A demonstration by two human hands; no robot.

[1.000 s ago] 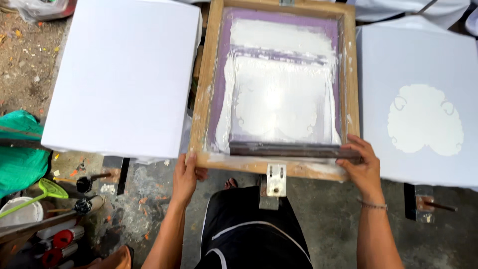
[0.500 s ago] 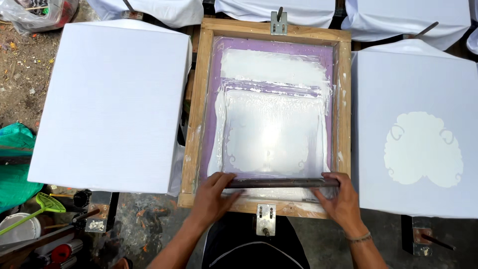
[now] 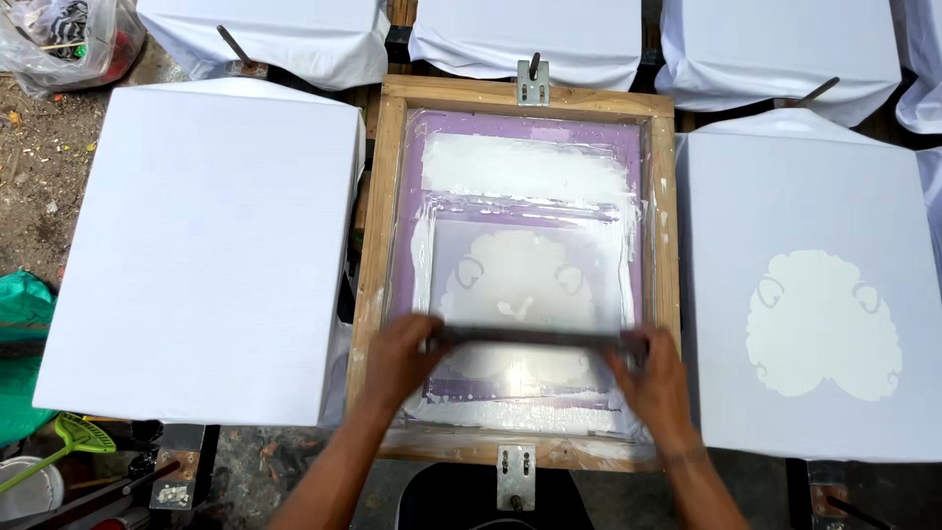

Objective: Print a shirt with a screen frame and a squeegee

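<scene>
A wooden-framed printing screen with purple mesh and white ink lies flat in front of me. Both hands grip a long dark squeegee that spans the mesh across its lower part. My left hand holds its left end and my right hand holds its right end. A pale cloud-shaped stencil pattern shows through the mesh just above the blade. A thick patch of white ink sits at the far end of the screen.
A blank white fabric-covered board lies to the left. A white board with a cream cloud-shaped print lies to the right. More white-covered boards line the far side. Green plastic items and dirt ground are at left.
The squeegee and both hands have moved up the screen, away from me. The wiped mesh now shows the cloud-shaped stencil. The camera view has shifted to show more of the far boards.
</scene>
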